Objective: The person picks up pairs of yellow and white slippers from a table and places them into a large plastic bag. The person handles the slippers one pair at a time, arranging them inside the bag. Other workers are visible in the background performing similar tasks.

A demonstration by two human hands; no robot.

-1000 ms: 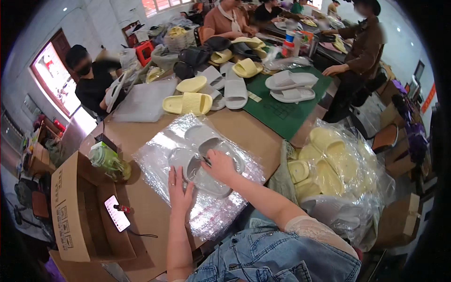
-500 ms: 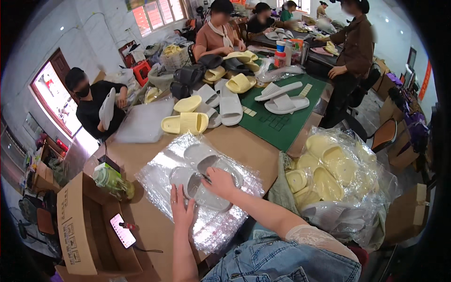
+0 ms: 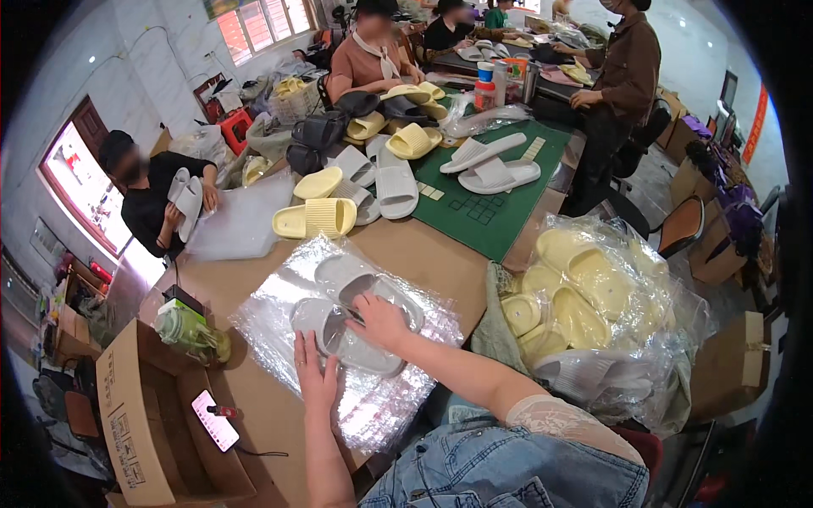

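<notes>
Pair of grey slippers [image 3: 378, 357] lies w/ clear plastic [image 3: 373, 415] at the table's [image 3: 445, 250] near edge; in it or atop, can't tell. Prob. light, soft, bendy foam, not fragile; plastic prob. slippery. Best hold: sole sides or straps. L hand [image 3: 316, 377] lies flat, uncurled, by nearer slipper; R hand [image 3: 381, 323] curls over pair, fingertips unclear, grasp can't tell.

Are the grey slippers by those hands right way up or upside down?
Right way up: the grey slippers show straps and insoles facing upward.
</notes>
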